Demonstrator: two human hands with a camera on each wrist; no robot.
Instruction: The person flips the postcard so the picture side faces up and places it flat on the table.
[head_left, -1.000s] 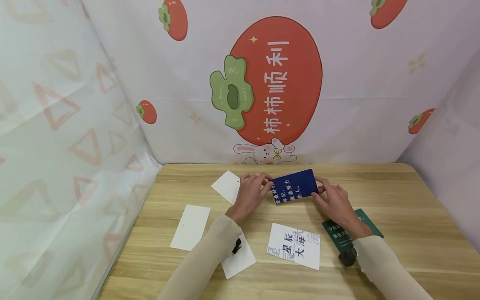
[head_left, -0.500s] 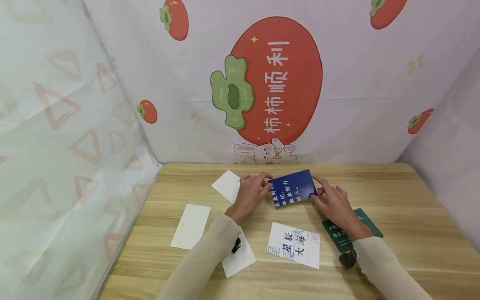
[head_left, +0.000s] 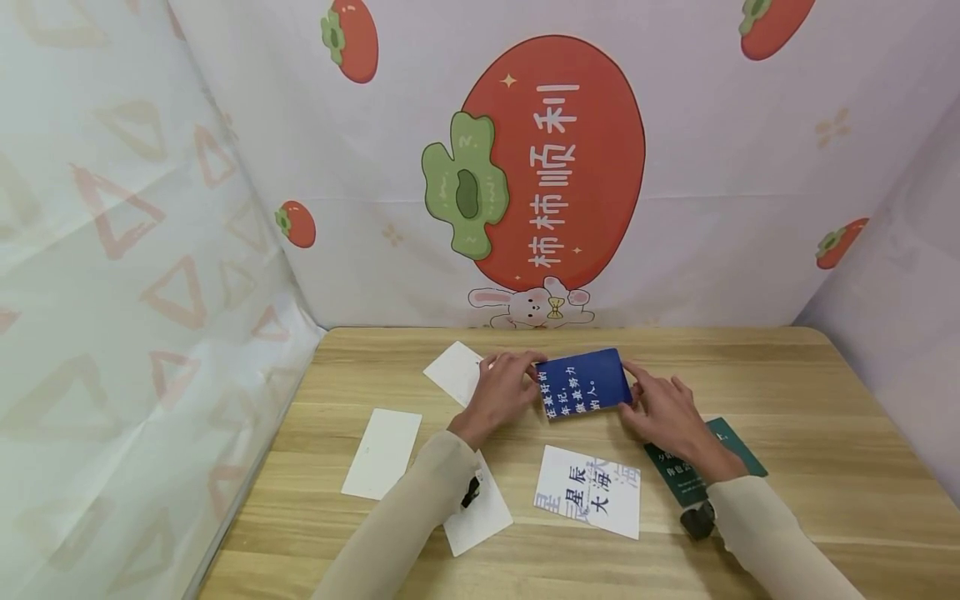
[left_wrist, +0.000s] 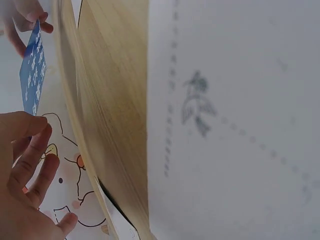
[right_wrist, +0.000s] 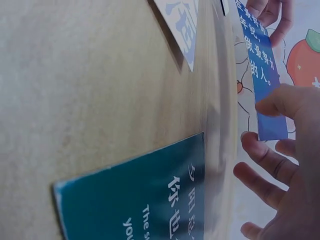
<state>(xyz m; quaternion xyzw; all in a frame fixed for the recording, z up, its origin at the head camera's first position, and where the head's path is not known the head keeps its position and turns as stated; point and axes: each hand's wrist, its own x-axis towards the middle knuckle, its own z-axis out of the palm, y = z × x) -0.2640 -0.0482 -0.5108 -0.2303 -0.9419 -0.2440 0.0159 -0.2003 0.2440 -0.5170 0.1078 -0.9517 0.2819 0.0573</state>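
Beyond the lettered white card, left hand and right hand pinch the blue card by opposite ends. Right of that white card, a wrist partly hides the green card; left, a sleeve overlaps a pale card.
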